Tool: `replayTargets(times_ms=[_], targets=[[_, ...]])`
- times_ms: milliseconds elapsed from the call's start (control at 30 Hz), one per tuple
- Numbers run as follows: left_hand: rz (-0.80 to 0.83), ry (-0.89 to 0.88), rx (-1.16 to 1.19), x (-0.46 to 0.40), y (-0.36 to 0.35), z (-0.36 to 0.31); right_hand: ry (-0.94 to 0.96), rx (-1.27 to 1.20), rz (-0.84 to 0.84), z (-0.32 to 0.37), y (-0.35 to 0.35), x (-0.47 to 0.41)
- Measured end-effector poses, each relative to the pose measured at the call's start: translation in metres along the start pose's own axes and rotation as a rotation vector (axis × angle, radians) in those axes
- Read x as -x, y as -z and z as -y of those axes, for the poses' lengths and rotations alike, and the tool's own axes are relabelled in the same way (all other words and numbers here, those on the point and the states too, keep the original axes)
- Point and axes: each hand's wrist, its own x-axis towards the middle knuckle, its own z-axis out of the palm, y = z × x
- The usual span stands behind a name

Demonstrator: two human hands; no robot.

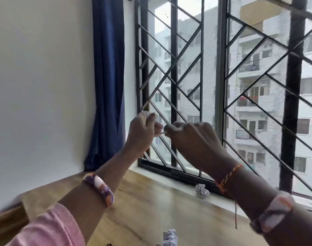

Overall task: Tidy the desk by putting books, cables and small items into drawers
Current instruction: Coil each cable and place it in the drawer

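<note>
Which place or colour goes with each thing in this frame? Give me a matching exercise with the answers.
Things:
1. curtain
2. crumpled paper ball
3. thread bracelet
4. sleeve

Descriptions:
A. on the right wrist
B. pink
C. dark blue, hanging left of the window
D. on the desk by the window frame

Pairs: 1-C, 2-D, 3-A, 4-B

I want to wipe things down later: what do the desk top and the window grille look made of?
Desk top: looks like wood or wood-look laminate, light brown with visible grain and a smooth, faintly glossy sheen. Window grille: appears to be metal, thin straight bars painted matte black, crossing diagonally in front of the glass.
</note>
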Motion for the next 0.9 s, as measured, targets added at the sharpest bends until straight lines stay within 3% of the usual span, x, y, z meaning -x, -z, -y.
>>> replayTargets(times_ms=[100, 200, 267, 367, 467, 533, 600, 733, 900], targets=[[0.401, 0.065, 0.013, 0.013, 0.021, -0.009, -0.026, -0.120, -0.042, -0.010, 0.001, -0.015], [0.583, 0.113, 0.039, 0.017, 0.053, -0.027, -0.061, -0.288, -0.019, -0.011, -0.010, -0.027], [0.644, 0.194, 0.187, 0.017, 0.073, -0.037, -0.045, -0.419, -0.052, 0.001, -0.020, -0.037], [0.631, 0.329, 0.649, 0.017, 0.096, -0.039, -0.087, -0.615, -0.123, 0.027, -0.036, -0.059], [0.679, 0.264, 0.997, 0.005, 0.113, -0.025, -0.159, -0.866, -0.073, 0.065, -0.051, -0.090], [0.555, 0.215, 1.078, -0.012, 0.124, -0.017, -0.244, -1.021, -0.054, 0.089, -0.059, -0.107], [0.297, 0.158, 0.983, -0.032, 0.137, -0.007, -0.279, -0.999, -0.020, 0.108, -0.070, -0.123], [-0.109, 0.050, 0.727, -0.055, 0.162, 0.025, -0.261, -0.769, 0.080, 0.139, -0.088, -0.147], [-0.295, -0.044, 0.439, -0.063, 0.180, 0.047, -0.208, -0.348, 0.070, 0.174, -0.098, -0.165]])
